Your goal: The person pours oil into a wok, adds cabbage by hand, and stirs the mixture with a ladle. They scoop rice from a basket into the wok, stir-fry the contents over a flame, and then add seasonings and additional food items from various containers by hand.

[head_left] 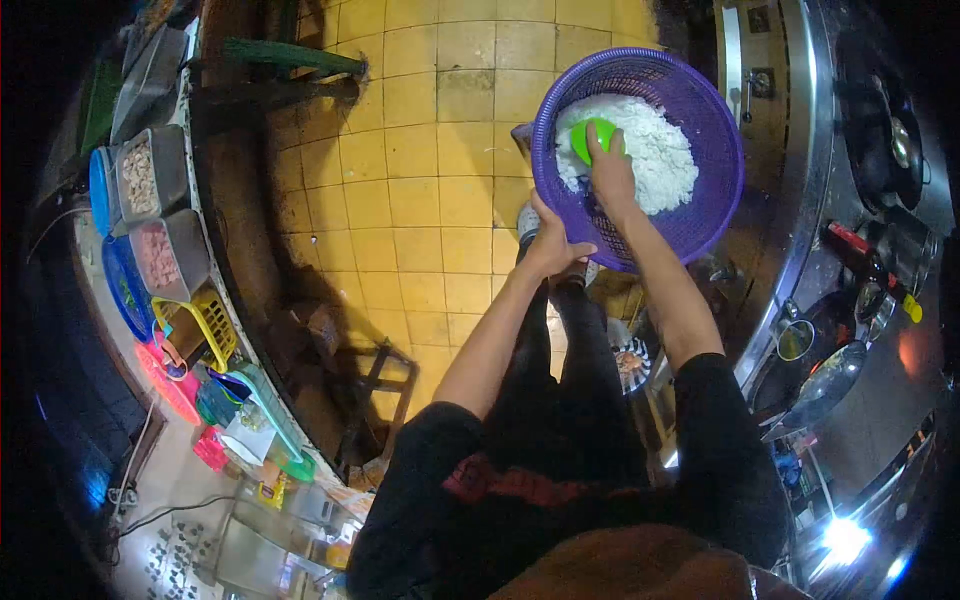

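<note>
My left hand (552, 240) grips the near-left rim of a round purple plastic basket (722, 150), thumb lying along its outside. A heap of white, rice-like food (658, 160) fills the middle of the basket. Inside it, my right hand (612, 178) is closed on a small bright green bowl (580, 143), which rests against the left part of the heap. The basket is tilted toward me above the yellow tiled floor. My left fingers are partly hidden by the rim.
On the right, a metal counter (800, 200) carries pans, a ladle (830, 375) and a red-handled tool (850, 238). Along the left table stand a tub of pink pieces (160, 258), a tub of pale pieces (140, 180) and a yellow basket (215, 325). A wooden stool (385, 375) stands below.
</note>
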Motion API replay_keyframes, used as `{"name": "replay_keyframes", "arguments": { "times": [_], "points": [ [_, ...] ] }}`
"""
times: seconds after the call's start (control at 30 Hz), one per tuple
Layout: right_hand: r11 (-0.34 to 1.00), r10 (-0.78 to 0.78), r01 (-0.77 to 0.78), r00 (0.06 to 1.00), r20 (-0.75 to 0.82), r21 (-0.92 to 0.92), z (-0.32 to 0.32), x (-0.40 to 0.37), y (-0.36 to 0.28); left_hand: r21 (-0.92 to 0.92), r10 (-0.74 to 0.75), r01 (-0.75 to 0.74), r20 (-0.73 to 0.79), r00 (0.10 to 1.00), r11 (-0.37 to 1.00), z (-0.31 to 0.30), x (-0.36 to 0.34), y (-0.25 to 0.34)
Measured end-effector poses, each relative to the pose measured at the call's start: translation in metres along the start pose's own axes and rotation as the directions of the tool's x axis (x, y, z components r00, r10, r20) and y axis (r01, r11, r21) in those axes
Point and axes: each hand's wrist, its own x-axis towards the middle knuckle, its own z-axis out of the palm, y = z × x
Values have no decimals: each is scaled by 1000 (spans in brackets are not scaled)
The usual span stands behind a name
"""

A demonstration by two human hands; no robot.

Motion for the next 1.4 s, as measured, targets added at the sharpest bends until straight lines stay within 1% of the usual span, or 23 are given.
{"name": "replay_keyframes", "arguments": {
  "times": [0.07,0.13,0.17,0.27,0.4,0.5,0.53,0.57,0.63,0.67,0.73,0.77,0.8,0.83,0.9,0.93,1.07,1.13,1.17,1.2,1.3,1.33,1.4],
  "points": [
    [998,-7,12,997,71,-62,1,-11,-7,23,57,-57,17,998,998,1,3,-6],
    [991,-101,102,995,20,-83,8,-25,-7,-192,-109,130,117,987,973,-3,-5,19],
    [993,-78,84,994,78,-86,10,-30,-10,-105,14,-8,60,998,994,-3,-8,32],
    [998,-51,56,987,152,-26,11,-34,-9,29,97,-98,40,994,995,-1,-5,20],
    [988,35,-65,978,207,138,9,-45,-9,96,87,-86,-8,996,992,3,2,7],
    [950,127,-244,872,473,196,-8,-58,0,119,134,-131,-20,991,984,4,-3,13],
    [950,129,-246,870,475,192,-15,-59,6,-87,30,-27,30,999,996,2,-6,20],
    [976,-5,-103,870,493,191,-22,-55,13,-279,-60,86,98,993,956,-2,-7,28],
    [960,-214,96,856,471,262,-23,-43,39,-223,-51,70,89,995,972,-1,-2,16],
    [882,-293,71,856,425,466,-14,-32,59,-162,-44,58,86,995,985,0,0,7],
    [785,-255,-105,844,472,611,-33,-21,82,-77,115,-117,-38,993,990,4,-4,4],
    [873,-154,-73,897,415,482,-37,-15,86,244,200,-169,-108,974,955,5,-5,6],
    [940,-62,-61,936,345,335,-35,-13,88,244,190,-159,-110,976,957,2,-9,19],
    [976,32,-77,976,216,203,-33,-15,84,91,85,-78,-78,993,993,0,-12,32],
    [980,109,-140,971,212,139,-22,-29,57,-167,-59,63,28,998,984,2,-12,29],
    [978,177,-194,966,188,78,-18,-32,48,-167,-63,67,26,998,984,4,-10,24],
    [997,76,-73,949,305,-20,9,-55,36,-161,-51,58,47,998,985,7,-1,1],
    [998,32,-44,962,272,38,18,-61,26,-94,6,-6,-5,1000,996,10,0,-6],
    [996,-24,4,973,229,89,20,-58,24,-239,-58,69,53,997,968,10,-3,5],
    [996,56,-78,926,372,45,6,-55,7,-241,-45,57,57,997,969,13,3,-8],
    [990,63,-111,903,426,88,-7,-56,-1,-72,62,-60,28,998,996,16,16,-57],
    [993,-17,-37,894,449,110,-13,-57,3,-65,74,-72,35,997,995,15,12,-37],
    [990,-91,32,883,461,134,-24,-59,14,-333,-79,88,41,996,939,12,-9,21]
  ]
}}
